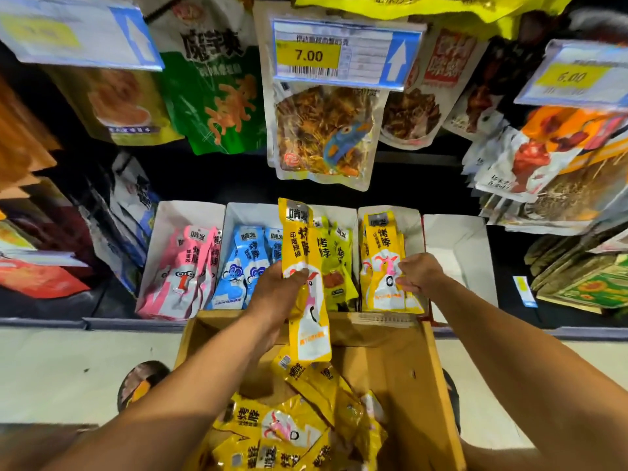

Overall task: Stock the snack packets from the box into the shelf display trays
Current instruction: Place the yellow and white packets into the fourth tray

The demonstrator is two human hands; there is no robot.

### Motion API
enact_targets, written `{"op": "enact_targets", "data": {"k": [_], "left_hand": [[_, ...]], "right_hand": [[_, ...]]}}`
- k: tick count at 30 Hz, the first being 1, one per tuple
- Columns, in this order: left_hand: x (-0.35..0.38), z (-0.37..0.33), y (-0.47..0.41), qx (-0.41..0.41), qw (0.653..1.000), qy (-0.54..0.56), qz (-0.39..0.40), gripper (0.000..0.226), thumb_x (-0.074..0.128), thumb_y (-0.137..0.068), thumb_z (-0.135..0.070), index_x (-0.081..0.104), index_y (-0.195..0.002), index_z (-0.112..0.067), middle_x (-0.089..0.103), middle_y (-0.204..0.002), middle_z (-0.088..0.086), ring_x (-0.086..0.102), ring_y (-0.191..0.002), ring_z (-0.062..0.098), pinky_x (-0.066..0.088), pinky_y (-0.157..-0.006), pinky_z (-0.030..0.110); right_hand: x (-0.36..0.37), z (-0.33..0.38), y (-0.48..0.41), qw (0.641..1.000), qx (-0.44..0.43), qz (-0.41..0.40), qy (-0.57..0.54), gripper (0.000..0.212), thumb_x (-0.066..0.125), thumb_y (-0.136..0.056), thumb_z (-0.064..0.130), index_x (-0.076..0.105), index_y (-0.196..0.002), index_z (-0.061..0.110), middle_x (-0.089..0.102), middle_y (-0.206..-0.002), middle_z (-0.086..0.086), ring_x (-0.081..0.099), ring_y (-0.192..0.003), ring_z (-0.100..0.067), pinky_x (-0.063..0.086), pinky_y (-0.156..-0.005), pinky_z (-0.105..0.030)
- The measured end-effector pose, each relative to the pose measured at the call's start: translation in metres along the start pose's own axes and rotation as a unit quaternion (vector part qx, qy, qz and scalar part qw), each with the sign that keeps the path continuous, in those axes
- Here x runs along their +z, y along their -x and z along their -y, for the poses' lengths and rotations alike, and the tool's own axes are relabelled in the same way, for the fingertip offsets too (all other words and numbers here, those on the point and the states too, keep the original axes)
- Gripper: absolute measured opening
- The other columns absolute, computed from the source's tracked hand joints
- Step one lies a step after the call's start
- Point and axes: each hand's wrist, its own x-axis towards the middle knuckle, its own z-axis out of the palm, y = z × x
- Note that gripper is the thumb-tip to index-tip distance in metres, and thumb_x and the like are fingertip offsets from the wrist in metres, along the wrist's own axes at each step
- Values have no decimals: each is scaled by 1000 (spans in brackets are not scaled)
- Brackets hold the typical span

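price tag 7.00 (346, 54) top centre | clear pouch with blue fish (323, 137) hanging just below it | green bag (217, 96) beside it, left | price tag 6.00 (574, 76) upper right | shoe (141, 382) on pale floor (68, 368), lower left

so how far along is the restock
Partly done. The pink tray, blue tray, middle tray and yellow tray are stocked. In hand: the left hand grips a yellow packet above the box; the right hand is at the yellow tray. Left: many packets lie in the box, and the end tray looks empty.

left hand (277, 290) gripping, right hand (419, 271) pinching
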Motion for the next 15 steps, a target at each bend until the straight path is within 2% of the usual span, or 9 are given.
{"op": "enact_targets", "data": {"k": [1, 3, 4, 6, 7, 8, 9, 11, 15], "left_hand": [[-1, 0, -1, 5, 1000, -4, -1, 18, 60, -102, -21, 72, -115, -22, 79, -106, -4, 75, -98, 20, 58, -90, 40], [-3, 2, -4, 16, 1000, -10, -2, 18, 59, -103, -20, 72, -115, -21, 79, -105, -4, 76, -94, 18, 59, -80, 36], [-5, 2, -5, 20, 1000, -10, -7, 17, 58, -103, -19, 72, -114, -21, 79, -102, -3, 76, -90, 17, 58, -74, 33], [-7, 2, -7, 20, 1000, 1, -16, 15, 58, -103, -17, 72, -108, -19, 79, -91, -4, 75, -74, 11, 54, -59, 24], [-7, 2, -7, 17, 1000, 8, -20, 14, 58, -104, -16, 72, -106, -18, 78, -86, -4, 73, -67, 9, 51, -53, 21], [-8, 3, -8, 10, 1000, 10, -21, 14, 58, -104, -15, 71, -106, -18, 78, -85, -4, 72, -64, 8, 50, -50, 20], [-8, 4, -8, 6, 1000, 13, -19, 15, 58, -103, -15, 71, -107, -19, 78, -88, -2, 72, -66, 9, 51, -50, 21], [-8, 4, -8, 2, 1000, 15, -16, 16, 58, -103, -14, 72, -109, -20, 79, -96, 0, 75, -75, 13, 54, -56, 24], [-7, 4, -7, -4, 1000, 18, -13, 15, 60, -102, -16, 72, -109, -21, 79, -99, 0, 75, -86, 21, 55, -70, 32]], "right_hand": [[6, -1, -6, 996, 28, -13, -78, 19, 56, -100, 15, 54, -82, 20, 59, -90, -3, 68, -101, -26, 56, -85, -30], [17, -7, -14, 999, 12, -1, -49, 26, 52, -102, 27, 52, -78, 18, 54, -82, 0, 67, -107, -25, 51, -87, -29], [21, -9, -19, 1000, 1, 17, -23, 23, 51, -102, 31, 57, -86, 16, 56, -85, -2, 68, -105, -20, 50, -87, -29], [28, -9, -30, 984, 39, 0, -172, 18, 61, -97, 17, 66, -111, 7, 64, -90, -4, 72, -76, -8, 58, -82, -29], [33, -13, -31, 984, 39, -9, -173, 19, 62, -94, 7, 66, -112, 4, 66, -91, -5, 70, -65, -9, 61, -78, -30], [38, -16, -34, 989, 37, -4, -141, 15, 62, -92, 2, 67, -106, 7, 68, -95, -9, 68, -65, -13, 62, -76, -32], [40, -15, -33, 990, 42, 12, -135, 12, 62, -92, 1, 66, -96, 12, 69, -102, -13, 67, -69, -16, 63, -77, -34], [43, -15, -32, 995, 26, 24, -96, 20, 63, -91, 3, 60, -81, 20, 69, -109, -16, 67, -77, -20, 62, -80, -37], [39, -18, -32, 1000, 6, 20, -5, 18, 67, -89, 13, 62, -75, 24, 73, -100, -14, 72, -99, -31, 60, -88, -45]]}}
